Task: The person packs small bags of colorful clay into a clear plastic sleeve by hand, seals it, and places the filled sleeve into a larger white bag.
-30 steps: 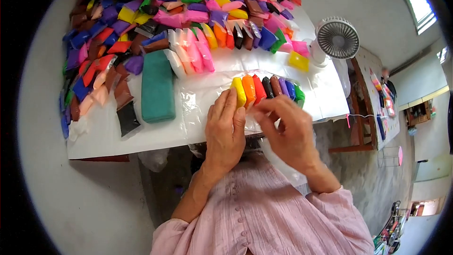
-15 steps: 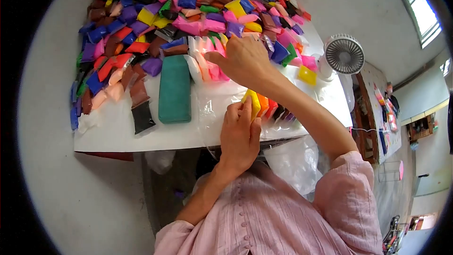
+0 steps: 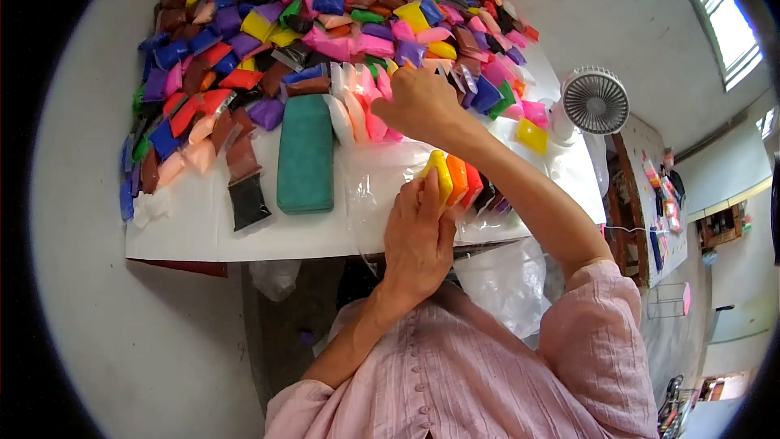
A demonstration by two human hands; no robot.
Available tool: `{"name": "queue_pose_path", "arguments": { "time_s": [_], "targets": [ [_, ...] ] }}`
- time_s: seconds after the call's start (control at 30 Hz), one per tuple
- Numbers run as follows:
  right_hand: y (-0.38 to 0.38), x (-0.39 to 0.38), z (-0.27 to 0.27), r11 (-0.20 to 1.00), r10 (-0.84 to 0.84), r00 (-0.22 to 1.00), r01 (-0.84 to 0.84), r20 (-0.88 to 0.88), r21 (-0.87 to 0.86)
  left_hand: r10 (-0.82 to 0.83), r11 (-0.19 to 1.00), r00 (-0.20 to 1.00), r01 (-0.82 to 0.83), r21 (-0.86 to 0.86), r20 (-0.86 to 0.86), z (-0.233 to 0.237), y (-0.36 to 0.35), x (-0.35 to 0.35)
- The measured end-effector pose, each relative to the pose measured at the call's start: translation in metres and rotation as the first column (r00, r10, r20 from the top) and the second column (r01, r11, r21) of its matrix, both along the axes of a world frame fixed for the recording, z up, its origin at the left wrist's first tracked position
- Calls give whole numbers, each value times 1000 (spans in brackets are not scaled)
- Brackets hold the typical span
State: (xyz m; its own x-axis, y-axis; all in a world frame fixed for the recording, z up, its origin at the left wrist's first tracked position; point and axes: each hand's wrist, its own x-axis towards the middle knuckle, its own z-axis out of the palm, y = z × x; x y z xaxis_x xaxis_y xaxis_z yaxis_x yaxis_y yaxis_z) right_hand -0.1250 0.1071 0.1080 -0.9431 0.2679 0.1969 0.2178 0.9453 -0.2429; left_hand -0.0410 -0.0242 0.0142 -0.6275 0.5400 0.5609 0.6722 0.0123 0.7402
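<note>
From the head camera, the row of packets (image 3: 465, 183) lies on the white surface (image 3: 203, 236) just in front of the person. It sits on a crinkled clear plastic sheet (image 3: 366, 187). The row's long axis runs across the surface from left to right, sloping slightly toward the near edge at its right end. Each packet stands on edge, pressed flat against the next. The yellow packet (image 3: 439, 175) is at the left end, followed by orange, red, some dark ones and a purple one. The right forearm crosses over the rest and hides it.

The left hand (image 3: 418, 232) has its fingers straight and together, laid flat against the yellow end of the row. It is pressing the row rather than closing round it.

The right hand (image 3: 418, 102) is stretched further out, with its back to the camera. Its fingers are curled down onto a standing row of pink and white packets (image 3: 361, 110) at the edge of the big pile of packets (image 3: 325, 16). I cannot tell whether it has one pinched.

A teal block (image 3: 305, 153) lies left of both rows, its long axis pointing away from the person. A black packet (image 3: 247, 202) lies beside it. To the right, a small white fan (image 3: 595, 100) stands with a lone yellow packet (image 3: 532, 135) near it.

No writing or label is readable on anything.
</note>
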Motion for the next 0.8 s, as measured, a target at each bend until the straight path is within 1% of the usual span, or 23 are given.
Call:
{"name": "queue_pose_path", "arguments": {
  "time_s": [0.07,0.17,0.27,0.33,0.43,0.53,0.67,0.77,0.8],
  "targets": [
    [-6,-2,1,999,-8,1000,8,8,50,9,1000,1000,-9,-6,-12,0,0,0],
    [-10,-3,-1,996,-57,998,55,32,63,17,999,1000,-18,-26,-20,-1,0,1],
    [-6,-2,-3,994,-16,1000,14,14,105,27,999,999,-28,-30,-28,-2,0,0],
    [-6,-1,-5,995,-11,1000,10,9,102,28,1000,999,-28,-13,-22,-3,1,0],
    [-3,-1,-11,997,-10,999,12,-30,73,12,1000,997,-14,23,78,-5,2,0],
    [0,-3,-13,997,2,999,2,-43,77,15,1000,993,-15,-2,117,-2,1,1],
    [-2,1,-8,997,-24,999,27,-29,77,8,1000,992,-6,-17,129,2,1,3],
    [-4,9,-3,996,-52,991,61,-126,69,15,999,993,-12,-30,113,3,0,3],
    [-4,12,2,994,-49,992,60,-120,89,17,1000,995,-15,-23,99,2,0,3]
  ]
}}
